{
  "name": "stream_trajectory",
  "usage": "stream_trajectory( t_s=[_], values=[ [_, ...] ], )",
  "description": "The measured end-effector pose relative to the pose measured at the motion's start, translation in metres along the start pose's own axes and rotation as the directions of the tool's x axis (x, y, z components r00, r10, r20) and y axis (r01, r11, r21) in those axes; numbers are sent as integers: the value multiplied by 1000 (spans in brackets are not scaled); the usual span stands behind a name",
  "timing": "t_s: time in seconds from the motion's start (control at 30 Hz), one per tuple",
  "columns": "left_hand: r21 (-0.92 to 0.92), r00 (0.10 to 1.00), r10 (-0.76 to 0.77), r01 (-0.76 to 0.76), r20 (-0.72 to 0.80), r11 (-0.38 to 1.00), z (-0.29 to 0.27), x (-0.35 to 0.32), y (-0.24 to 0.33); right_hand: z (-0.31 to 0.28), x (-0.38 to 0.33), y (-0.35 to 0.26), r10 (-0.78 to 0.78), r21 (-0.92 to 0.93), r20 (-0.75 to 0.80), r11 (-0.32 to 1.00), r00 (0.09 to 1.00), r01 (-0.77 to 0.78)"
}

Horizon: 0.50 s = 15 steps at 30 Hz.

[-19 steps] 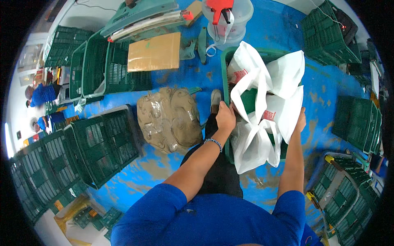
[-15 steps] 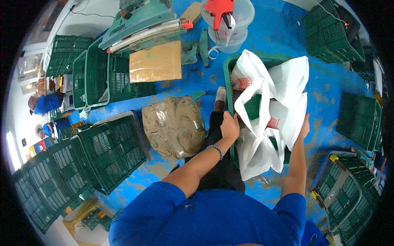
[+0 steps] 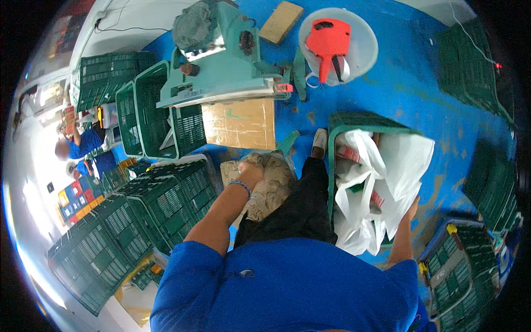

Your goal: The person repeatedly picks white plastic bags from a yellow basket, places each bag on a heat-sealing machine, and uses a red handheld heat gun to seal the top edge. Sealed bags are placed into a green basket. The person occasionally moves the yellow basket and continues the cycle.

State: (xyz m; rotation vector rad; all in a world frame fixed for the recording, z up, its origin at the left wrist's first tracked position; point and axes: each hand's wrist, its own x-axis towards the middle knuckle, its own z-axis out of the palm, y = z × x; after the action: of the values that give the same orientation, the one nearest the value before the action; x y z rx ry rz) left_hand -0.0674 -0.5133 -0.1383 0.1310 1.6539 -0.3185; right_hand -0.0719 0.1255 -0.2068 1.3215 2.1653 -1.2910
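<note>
Left hand [image 3: 249, 170] is closing on the tan sack [image 3: 265, 182] at 11 o'clock of the lap. Right hand [image 3: 410, 209] is gripping white bags [image 3: 381, 182] at 2 o'clock. Bagging step; next calls for lifting the sack.

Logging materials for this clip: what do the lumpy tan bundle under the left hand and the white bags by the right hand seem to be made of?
The lumpy tan bundle under the left hand looks like soft, matte, crumpled paper or cloth, going by its dull wrinkled folds; which one is unclear. The white bags by the right hand look like thin, glossy plastic film: they drape, crease and have loop handles.
</note>
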Motion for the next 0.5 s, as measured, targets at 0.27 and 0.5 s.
stream_trajectory(
  t_s=[0.27,0.5],
  values=[
    [-464,953,-301,282,34,840,64,-2,5,-5,26,15,-103,-461,-26,884,994,79],
    [-463,988,-103,36,-120,886,76,11,-15,-6,54,56,111,-228,-118,964,987,-136]
  ],
)
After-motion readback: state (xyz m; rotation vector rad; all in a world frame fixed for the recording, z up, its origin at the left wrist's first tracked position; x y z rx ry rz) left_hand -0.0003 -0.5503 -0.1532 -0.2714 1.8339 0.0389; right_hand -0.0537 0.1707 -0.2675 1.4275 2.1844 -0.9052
